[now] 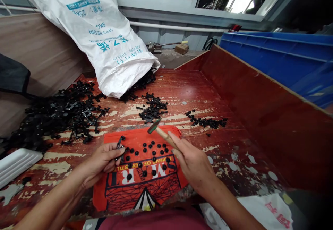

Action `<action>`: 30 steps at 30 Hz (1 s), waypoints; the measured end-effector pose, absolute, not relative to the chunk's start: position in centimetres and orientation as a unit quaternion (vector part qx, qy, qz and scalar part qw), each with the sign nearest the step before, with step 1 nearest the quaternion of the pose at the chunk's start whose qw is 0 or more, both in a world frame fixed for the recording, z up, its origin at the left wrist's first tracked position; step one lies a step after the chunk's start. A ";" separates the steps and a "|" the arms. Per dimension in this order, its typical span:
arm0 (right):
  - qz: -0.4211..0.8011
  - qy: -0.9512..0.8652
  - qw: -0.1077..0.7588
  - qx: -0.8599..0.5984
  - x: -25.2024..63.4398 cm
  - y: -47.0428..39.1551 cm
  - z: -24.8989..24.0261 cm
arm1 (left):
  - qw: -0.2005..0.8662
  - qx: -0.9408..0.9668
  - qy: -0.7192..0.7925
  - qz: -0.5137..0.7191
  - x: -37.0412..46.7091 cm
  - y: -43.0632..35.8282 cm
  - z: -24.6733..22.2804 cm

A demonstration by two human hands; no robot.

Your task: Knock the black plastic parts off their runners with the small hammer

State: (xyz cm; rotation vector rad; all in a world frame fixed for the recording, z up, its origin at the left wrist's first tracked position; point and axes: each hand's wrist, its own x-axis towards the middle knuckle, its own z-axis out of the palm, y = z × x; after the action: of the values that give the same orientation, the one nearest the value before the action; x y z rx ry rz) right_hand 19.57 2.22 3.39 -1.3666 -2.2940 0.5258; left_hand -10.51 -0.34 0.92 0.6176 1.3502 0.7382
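My left hand (108, 157) is closed on a black plastic part (120, 142), pinched between thumb and fingers over the left side of a red printed cloth (114, 198). My right hand (194, 162) grips a small hammer (166, 137) by its wooden handle. The dark green head points up and left, above the cloth's far edge. Several small round black caps (154, 172) lie scattered on the cloth between both hands. My left fingers hide some of the black part.
A white resin sack (117, 49) spills black parts at the back. A big heap of black parts (59, 115) lies left, with smaller piles (153, 108) beyond the cloth. A wooden side board (247, 108) and blue crate (281, 60) stand right. A white plastic piece (20, 164) lies left.
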 end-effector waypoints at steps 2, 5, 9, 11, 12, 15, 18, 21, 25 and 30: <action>0.188 -0.817 0.211 -0.503 20.4 2.5 2.8 | 0.679 0.272 0.597 0.330 -10.4 -0.3 0.9; 0.197 -0.808 0.203 -0.517 21.2 2.6 2.0 | 0.678 0.272 0.599 0.327 -9.9 -0.1 0.9; 0.218 -0.800 0.187 -0.526 21.5 2.1 1.7 | 0.658 0.271 0.626 0.319 -9.2 0.2 1.0; 0.222 -0.801 0.180 -0.526 21.4 1.9 1.9 | 0.643 0.270 0.643 0.316 -8.8 0.2 1.2; 0.222 -0.803 0.176 -0.524 21.3 1.8 2.1 | 0.636 0.270 0.650 0.315 -8.7 0.2 1.2; 0.217 -0.818 0.168 -0.506 20.7 1.5 3.1 | 0.623 0.273 0.661 0.317 -8.4 0.2 1.5; 0.190 -0.843 0.154 -0.479 19.4 1.2 4.0 | 0.623 0.268 0.662 0.319 -8.3 0.2 1.5; 0.120 -0.871 0.135 -0.458 17.6 0.7 4.0 | 0.634 0.266 0.655 0.313 -8.6 0.3 1.2; 0.074 -0.898 0.077 -0.426 16.0 0.4 2.7 | 0.651 0.275 0.636 0.311 -9.3 0.3 0.4; 0.094 -0.894 0.086 -0.430 16.4 0.5 2.7 | 0.658 0.288 0.627 0.302 -9.7 0.4 -0.2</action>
State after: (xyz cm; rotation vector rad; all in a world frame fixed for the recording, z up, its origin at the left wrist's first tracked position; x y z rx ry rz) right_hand 16.38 0.49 2.72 -1.2825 -2.6628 0.2806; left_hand -9.66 0.36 -0.21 0.6519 1.4195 0.6844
